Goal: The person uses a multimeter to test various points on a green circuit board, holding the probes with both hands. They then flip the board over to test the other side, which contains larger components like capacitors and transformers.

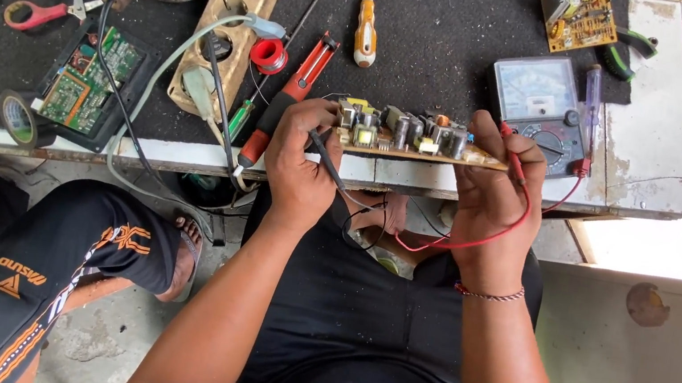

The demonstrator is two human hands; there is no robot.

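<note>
A dark workbench with a pale front edge fills the upper part of the view. The person sits before it in black clothing. Another person's leg in black trousers with orange marks rests at the lower left.

Just above the bench's front edge, between the two hands, the person holds a tan circuit board edge-on, with its capacitors and coils pointing away. The left hand grips the board's left end, thumb and fingers curled close together. It also pinches a black test probe, whose tip lies against the underside of the board. The right hand holds the board's right end, fingers pressed together around it. It pinches a red test probe that points up toward the board's edge. Red and black leads loop down over the lap.

Just beyond the right hand sits an analogue multimeter with a pale dial face. A wooden socket strip lies at an angle on the left half of the bench. Left of it is a black case holding a green circuit board. A red-handled tool lies just left of the left hand. An orange-handled screwdriver lies above the held board. A small red spool of solder rests beside the socket strip. Red-handled scissors lie at the far left.
</note>
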